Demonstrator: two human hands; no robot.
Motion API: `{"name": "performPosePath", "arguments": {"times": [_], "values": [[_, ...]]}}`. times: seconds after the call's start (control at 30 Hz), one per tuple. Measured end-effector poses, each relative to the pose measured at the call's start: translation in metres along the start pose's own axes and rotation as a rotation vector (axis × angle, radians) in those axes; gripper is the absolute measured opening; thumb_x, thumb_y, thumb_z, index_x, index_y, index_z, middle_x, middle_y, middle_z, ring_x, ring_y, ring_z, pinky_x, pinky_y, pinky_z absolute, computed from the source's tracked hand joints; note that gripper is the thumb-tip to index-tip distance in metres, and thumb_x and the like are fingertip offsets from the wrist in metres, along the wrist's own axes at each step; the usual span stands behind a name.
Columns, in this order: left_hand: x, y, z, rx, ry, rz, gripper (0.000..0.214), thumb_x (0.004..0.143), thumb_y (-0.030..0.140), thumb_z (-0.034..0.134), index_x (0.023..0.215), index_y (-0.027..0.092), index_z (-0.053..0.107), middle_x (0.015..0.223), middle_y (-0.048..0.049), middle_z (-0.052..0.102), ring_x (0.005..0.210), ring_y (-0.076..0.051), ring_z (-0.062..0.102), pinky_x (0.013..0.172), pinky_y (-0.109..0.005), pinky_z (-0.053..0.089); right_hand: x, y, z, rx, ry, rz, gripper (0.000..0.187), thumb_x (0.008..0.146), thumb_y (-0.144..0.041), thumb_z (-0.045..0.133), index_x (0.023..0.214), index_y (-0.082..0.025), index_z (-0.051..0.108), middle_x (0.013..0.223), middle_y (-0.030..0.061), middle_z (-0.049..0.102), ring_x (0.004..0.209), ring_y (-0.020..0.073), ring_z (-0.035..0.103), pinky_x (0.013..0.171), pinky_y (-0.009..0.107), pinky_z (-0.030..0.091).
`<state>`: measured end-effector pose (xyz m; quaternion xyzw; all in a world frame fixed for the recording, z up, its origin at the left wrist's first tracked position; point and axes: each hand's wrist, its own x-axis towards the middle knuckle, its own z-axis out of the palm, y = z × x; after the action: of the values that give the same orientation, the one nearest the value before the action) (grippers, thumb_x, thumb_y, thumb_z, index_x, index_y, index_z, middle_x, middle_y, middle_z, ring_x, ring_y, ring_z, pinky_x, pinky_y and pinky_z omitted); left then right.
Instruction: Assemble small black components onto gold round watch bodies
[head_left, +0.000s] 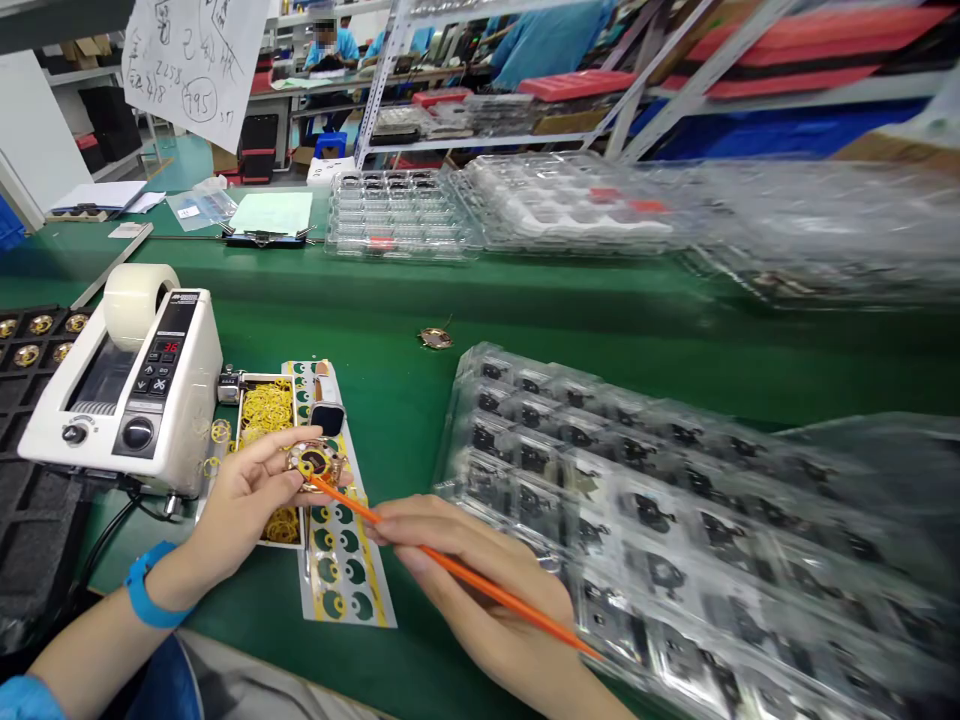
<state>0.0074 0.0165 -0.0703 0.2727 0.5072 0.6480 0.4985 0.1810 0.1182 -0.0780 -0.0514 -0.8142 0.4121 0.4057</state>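
Observation:
My left hand (pixel 244 495) pinches a small round gold-rimmed part (pixel 315 463) with a yellow ring on its face, just above a sticker sheet (pixel 341 570). My right hand (pixel 480 585) grips a thin orange stick (pixel 457 570) like a pencil. The stick's tip touches the lower edge of the round part. Under the left hand lies a small tray of yellow rings (pixel 266 410). A blue band (pixel 146 598) wraps my left wrist.
A white tape dispenser (pixel 127 385) stands at the left on the green table (pixel 390 300), beside a black tray of gold parts (pixel 34 340). Clear blister trays of black components (pixel 675 510) fill the right. More clear trays (pixel 405 215) and a clipboard (pixel 270 215) lie behind. A loose gold part (pixel 436 339) sits mid-table.

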Motion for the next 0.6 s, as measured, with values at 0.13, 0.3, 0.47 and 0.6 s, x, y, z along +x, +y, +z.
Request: {"name": "performPosePath", "arguments": {"times": [0.13, 0.3, 0.47, 0.6], "values": [[0.0004, 0.0022, 0.0007, -0.03, 0.023, -0.034, 0.036, 0.083, 0.021, 0.066, 0.119, 0.019, 0.069, 0.089, -0.0062, 0.079, 0.09, -0.025, 0.075, 0.082, -0.036, 0.06, 0.0009, 0.0028, -0.0037, -0.166, -0.17, -0.244, 0.023, 0.097, -0.008, 0.043, 0.105, -0.016, 0.064, 0.093, 0.0115, 0.074, 0.088, 0.0175, 0.072, 0.072, 0.027, 0.061], [0.0026, 0.0025, 0.0025, -0.057, 0.054, -0.05, 0.036, 0.08, 0.024, 0.07, 0.116, 0.019, 0.068, 0.087, -0.0053, 0.079, 0.088, -0.024, 0.076, 0.081, -0.035, 0.06, 0.0024, 0.004, -0.0053, -0.392, -0.26, -0.387, 0.029, 0.101, -0.01, 0.035, 0.106, -0.015, 0.063, 0.096, 0.0099, 0.076, 0.093, 0.0186, 0.073, 0.077, 0.029, 0.062], [0.0022, 0.0011, 0.005, -0.032, 0.041, -0.094, 0.045, 0.077, 0.028, 0.077, 0.118, 0.018, 0.065, 0.083, -0.0034, 0.077, 0.083, -0.019, 0.074, 0.079, -0.028, 0.058, 0.0031, -0.0012, -0.0092, -0.241, -0.116, -0.256, 0.021, 0.095, -0.008, 0.049, 0.109, -0.018, 0.061, 0.085, 0.0082, 0.075, 0.079, 0.0166, 0.072, 0.068, 0.027, 0.062], [0.0002, -0.0014, 0.0069, -0.025, -0.004, -0.116, 0.046, 0.076, 0.031, 0.079, 0.119, 0.019, 0.067, 0.077, 0.0007, 0.072, 0.078, -0.013, 0.069, 0.082, -0.025, 0.058, 0.0027, -0.0034, -0.0074, -0.236, 0.041, -0.143, 0.025, 0.091, -0.004, 0.054, 0.107, -0.021, 0.064, 0.082, 0.0062, 0.074, 0.071, 0.0167, 0.071, 0.064, 0.027, 0.061]]}}
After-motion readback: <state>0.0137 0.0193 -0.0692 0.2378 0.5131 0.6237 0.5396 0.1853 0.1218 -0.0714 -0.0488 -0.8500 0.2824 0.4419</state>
